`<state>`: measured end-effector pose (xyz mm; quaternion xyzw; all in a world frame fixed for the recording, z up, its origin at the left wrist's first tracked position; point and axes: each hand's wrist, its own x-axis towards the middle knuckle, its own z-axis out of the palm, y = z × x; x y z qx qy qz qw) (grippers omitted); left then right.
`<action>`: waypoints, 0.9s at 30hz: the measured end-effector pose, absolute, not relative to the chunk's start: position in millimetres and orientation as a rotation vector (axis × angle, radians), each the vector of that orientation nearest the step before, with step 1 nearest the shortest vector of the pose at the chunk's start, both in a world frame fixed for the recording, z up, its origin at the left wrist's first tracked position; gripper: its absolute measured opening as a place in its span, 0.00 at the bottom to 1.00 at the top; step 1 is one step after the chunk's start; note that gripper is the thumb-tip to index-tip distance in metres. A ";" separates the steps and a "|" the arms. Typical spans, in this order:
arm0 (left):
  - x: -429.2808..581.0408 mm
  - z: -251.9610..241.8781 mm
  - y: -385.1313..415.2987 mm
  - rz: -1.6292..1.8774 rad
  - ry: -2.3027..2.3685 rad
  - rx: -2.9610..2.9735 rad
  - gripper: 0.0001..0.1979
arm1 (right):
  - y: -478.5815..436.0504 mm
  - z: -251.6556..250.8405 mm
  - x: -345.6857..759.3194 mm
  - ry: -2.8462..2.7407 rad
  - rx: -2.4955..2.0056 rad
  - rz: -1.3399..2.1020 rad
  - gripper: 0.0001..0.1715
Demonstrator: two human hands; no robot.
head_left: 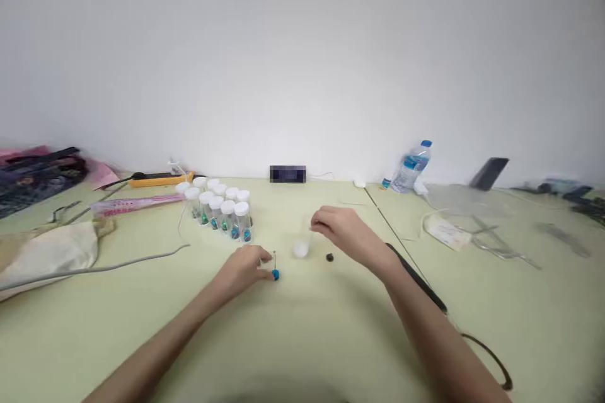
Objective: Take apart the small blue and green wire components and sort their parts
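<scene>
Left hand (246, 268) touches blue bead (276, 274) — right hand (341, 231) holds vial (302, 244).

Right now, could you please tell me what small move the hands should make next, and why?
Probably the left hand should lift the blue-headed pin at its fingertips toward the clear vial held by the right hand: the capped vials behind each hold a similar blue-green piece.

Both arms are bare from the bottom edge of the picture to the fingertips. The left forearm (179, 334) and right forearm (425, 327) are slender and smooth, narrowing to thin, uncovered wrists. The left hand (243, 267) and right hand (343, 230) are bare too, with slim fingers; blur hides the nails and finer detail.
</scene>
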<state>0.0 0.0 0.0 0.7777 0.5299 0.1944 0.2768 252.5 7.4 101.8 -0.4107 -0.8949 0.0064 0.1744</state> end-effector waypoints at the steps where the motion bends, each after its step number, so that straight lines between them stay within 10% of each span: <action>1: 4.6 -8.8 -3.6 0.567 1.431 2.061 0.12 | 4.4 98.9 247.7 -2.573 -1.145 0.011 0.11; 27: 5.0 -13.8 -10.6 1.134 1.094 1.488 0.13 | -3.1 70.3 219.1 -2.711 -1.108 -0.122 0.06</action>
